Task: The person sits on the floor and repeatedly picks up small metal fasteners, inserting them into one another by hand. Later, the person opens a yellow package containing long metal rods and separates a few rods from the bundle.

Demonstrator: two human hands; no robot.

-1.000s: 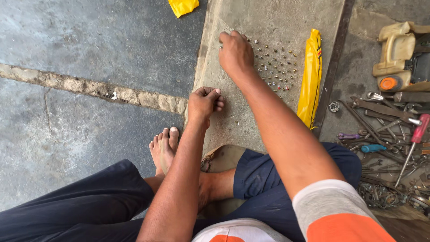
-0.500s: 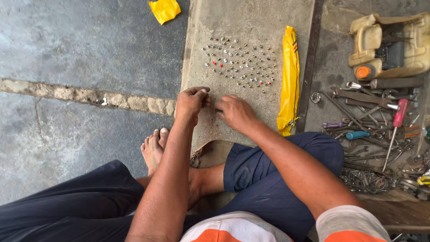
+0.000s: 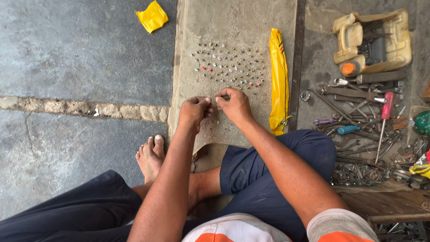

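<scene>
Over the grey mat (image 3: 233,18) we bring our left hand (image 3: 193,110) and right hand (image 3: 234,104) close together, each grip pinched shut on something too tiny to see. Rows of small screws (image 3: 229,64) lie just beyond, beside a yellow bag (image 3: 278,80).

A crumpled yellow wrapper (image 3: 152,15) lies on the grey concrete floor (image 3: 67,58), well apart from everything else, and a rough pale seam (image 3: 80,109) crosses that floor from left to right. A long yellow bag (image 3: 278,80) lies lengthwise along the right edge of the brown mat (image 3: 237,18), just beside a dark metal strip (image 3: 296,62). Farther right, a cut-open beige plastic can (image 3: 371,40) with an orange cap holds dark tools. Below it spreads a heap of spanners and rods (image 3: 354,112), with a red-handled screwdriver (image 3: 386,107) and a blue-handled one (image 3: 348,130) among them. Nuts and washers (image 3: 358,174) lie piled near a wooden board (image 3: 385,201).
</scene>
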